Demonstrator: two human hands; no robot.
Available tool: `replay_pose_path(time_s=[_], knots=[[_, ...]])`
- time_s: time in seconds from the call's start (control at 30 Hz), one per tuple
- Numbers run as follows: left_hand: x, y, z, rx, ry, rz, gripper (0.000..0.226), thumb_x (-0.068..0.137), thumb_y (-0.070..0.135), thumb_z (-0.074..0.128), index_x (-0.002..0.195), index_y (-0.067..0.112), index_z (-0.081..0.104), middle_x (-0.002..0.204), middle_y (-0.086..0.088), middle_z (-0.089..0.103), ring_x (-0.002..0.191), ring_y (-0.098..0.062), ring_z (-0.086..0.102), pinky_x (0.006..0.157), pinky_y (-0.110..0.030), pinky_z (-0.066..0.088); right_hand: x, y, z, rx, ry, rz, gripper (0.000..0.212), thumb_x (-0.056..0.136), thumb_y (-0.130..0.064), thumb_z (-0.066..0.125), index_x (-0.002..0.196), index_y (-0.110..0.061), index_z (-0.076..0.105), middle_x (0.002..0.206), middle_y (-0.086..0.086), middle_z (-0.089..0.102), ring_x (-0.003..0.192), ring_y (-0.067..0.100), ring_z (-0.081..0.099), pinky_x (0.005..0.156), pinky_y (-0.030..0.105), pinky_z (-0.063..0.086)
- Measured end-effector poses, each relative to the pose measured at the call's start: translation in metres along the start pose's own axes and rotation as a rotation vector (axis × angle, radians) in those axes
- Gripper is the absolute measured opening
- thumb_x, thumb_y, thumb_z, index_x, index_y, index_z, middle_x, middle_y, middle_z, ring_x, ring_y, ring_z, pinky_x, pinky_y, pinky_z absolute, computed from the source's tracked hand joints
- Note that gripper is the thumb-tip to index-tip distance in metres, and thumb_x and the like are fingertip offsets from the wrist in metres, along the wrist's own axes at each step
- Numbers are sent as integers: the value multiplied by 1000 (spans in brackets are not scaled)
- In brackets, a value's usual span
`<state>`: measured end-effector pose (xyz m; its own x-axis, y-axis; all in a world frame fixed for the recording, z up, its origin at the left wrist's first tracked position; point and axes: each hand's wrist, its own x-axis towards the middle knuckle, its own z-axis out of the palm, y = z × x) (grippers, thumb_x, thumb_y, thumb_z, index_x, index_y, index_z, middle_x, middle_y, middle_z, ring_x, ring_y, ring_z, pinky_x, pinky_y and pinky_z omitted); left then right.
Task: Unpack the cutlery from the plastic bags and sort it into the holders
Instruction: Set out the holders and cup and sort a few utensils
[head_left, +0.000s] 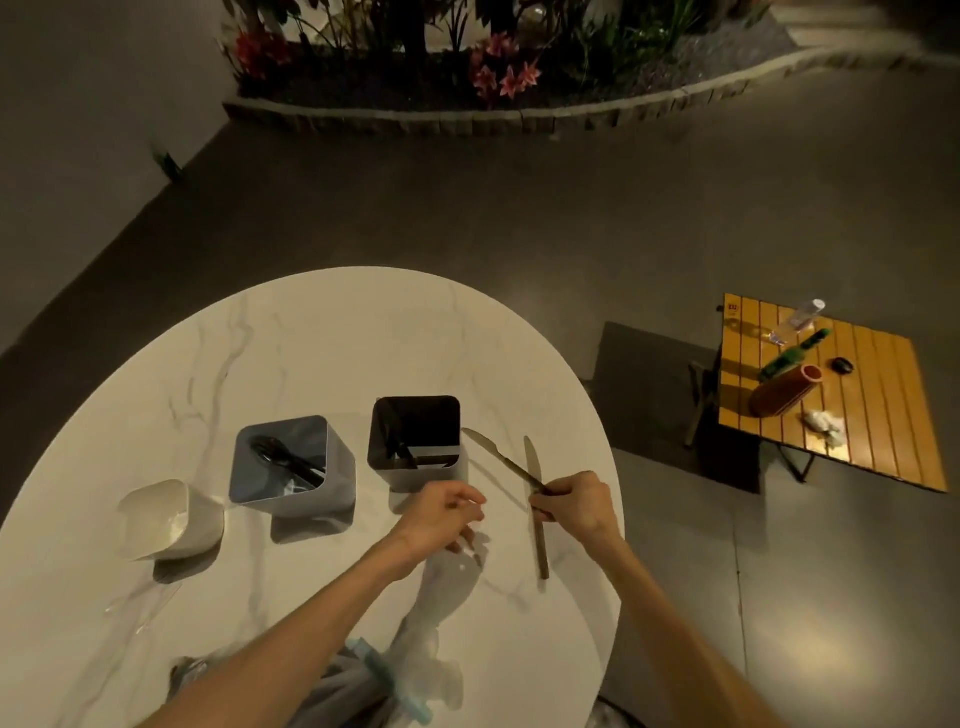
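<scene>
Three square holders stand in a row on the round marble table (322, 332): a white holder (166, 519) at the left, a grey-blue holder (291, 467) with dark forks inside, and a black holder (415, 441) with dark cutlery. My right hand (576, 506) grips a knife (496, 454) by its handle, blade pointing up-left toward the black holder. A second knife (537, 530) lies flat on the table just left of that hand. My left hand (441, 517) pinches a clear plastic bag (447, 587) that trails toward me.
More crumpled plastic bags with a pale blue zip strip (384, 675) lie at the table's near edge. An empty clear bag (145, 608) lies at the left front. A small orange slatted side table (872, 415) with bottles stands on the floor at the right.
</scene>
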<state>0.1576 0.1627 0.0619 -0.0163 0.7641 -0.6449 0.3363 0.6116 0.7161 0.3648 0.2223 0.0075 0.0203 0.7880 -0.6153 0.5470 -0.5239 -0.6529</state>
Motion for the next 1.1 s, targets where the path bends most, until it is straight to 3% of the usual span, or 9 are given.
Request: replay_pose_path(time_s=[0.07,0.17,0.3,0.43,0.53,0.67,0.8,1.0,1.1], knots=[[2,15,5,-139,-76,-51,39,98,31,65,131,13,57,119,-5,67,100,-20,71,73,-29,61,-16,-11,-12,26,-26,-25,11,86,-14,78,96,-11,79,81,0,75,78,15,74,72,18,58],[5,36,17,-399,-97,-111,56,89,49,71,127,11,55,122,-6,67,107,-23,70,83,-34,61,-36,-25,-22,28,-85,-104,9,85,-15,79,94,-12,80,80,0,77,76,15,75,79,26,61],[4,56,26,-606,17,-24,30,98,29,64,115,4,67,108,-11,76,101,-28,73,96,-44,57,-56,-36,-29,10,-151,-199,8,86,-15,79,92,-10,81,80,3,77,74,16,76,79,27,62],[-3,76,0,-646,78,68,27,100,24,63,112,2,71,102,-9,78,97,-24,75,83,-35,60,-63,-53,-45,-66,-159,-237,12,89,-14,75,102,-14,75,81,3,76,73,15,76,73,20,60],[-10,90,-38,-546,186,145,22,98,27,65,105,10,77,102,-4,78,97,-19,71,78,-29,56,-64,-75,-53,-90,-115,-328,17,94,-13,68,108,-24,67,86,1,73,73,13,75,75,21,61],[-15,90,-88,-271,307,270,17,95,25,70,101,12,79,93,-5,74,76,-12,61,63,-19,53,-66,-119,-45,-42,12,-520,11,97,-21,66,105,-18,72,97,0,71,78,16,73,75,30,63],[-8,73,-122,-82,458,321,4,90,21,76,94,21,78,85,4,76,74,-12,73,64,-17,56,-58,-161,-9,-74,57,-669,16,97,-31,66,106,-20,74,94,-8,73,79,11,71,76,23,61],[10,33,-128,176,414,308,4,87,18,77,88,15,80,78,5,77,72,-5,73,73,-27,61,-33,-174,45,-337,-9,-668,16,95,-27,63,101,-17,74,93,3,74,82,20,67,77,33,59],[18,18,-122,262,377,269,7,88,15,73,91,16,80,83,2,77,77,-6,72,79,-28,60,-21,-165,63,-422,-45,-603,17,94,-21,62,104,-15,75,94,7,75,83,24,68,76,31,57]])
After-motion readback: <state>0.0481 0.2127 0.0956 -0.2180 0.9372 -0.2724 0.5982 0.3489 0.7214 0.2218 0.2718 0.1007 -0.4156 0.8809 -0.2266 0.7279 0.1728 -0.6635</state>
